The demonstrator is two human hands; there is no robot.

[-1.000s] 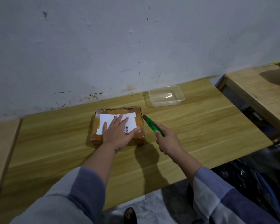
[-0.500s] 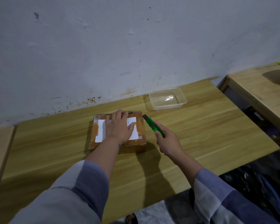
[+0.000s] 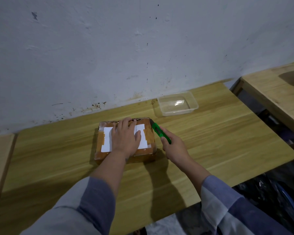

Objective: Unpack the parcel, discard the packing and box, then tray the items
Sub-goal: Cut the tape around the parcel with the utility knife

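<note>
Whitish plaster wall (image 3: 109, 48), scuffed and speckled with dark marks near its base, fills the upper half of the frame. Below it a light wooden counter (image 3: 210, 141) spans the middle, with a second wooden counter (image 3: 278, 92) at the right edge, apart from the first by a dark gap. Two forearms in grey-blue sleeves (image 3: 95, 200) reach up from the bottom of the frame.

Just left of centre a flat cardboard parcel (image 3: 149, 138) lies on the counter, sealed with brown tape and bearing a white shipping label (image 3: 107, 139) on its top. The left hand (image 3: 126, 138) lies palm down on the parcel, fingers spread flat and reaching toward its far edge, covering the middle of the label; its grip is not closed on anything, only pressing on the lid.

The right hand (image 3: 174, 146) sits just right of the parcel, its grip wrapped around the handle of a green utility knife (image 3: 159, 133). The knife slants up and left, its front end at the parcel's far right corner; whether the blade touches the cardboard is too small to tell.

Right of centre, above the parcel and near the wall, a clear plastic tray (image 3: 192, 102) stands upright on the counter, apart from the parcel and both hands.
</note>
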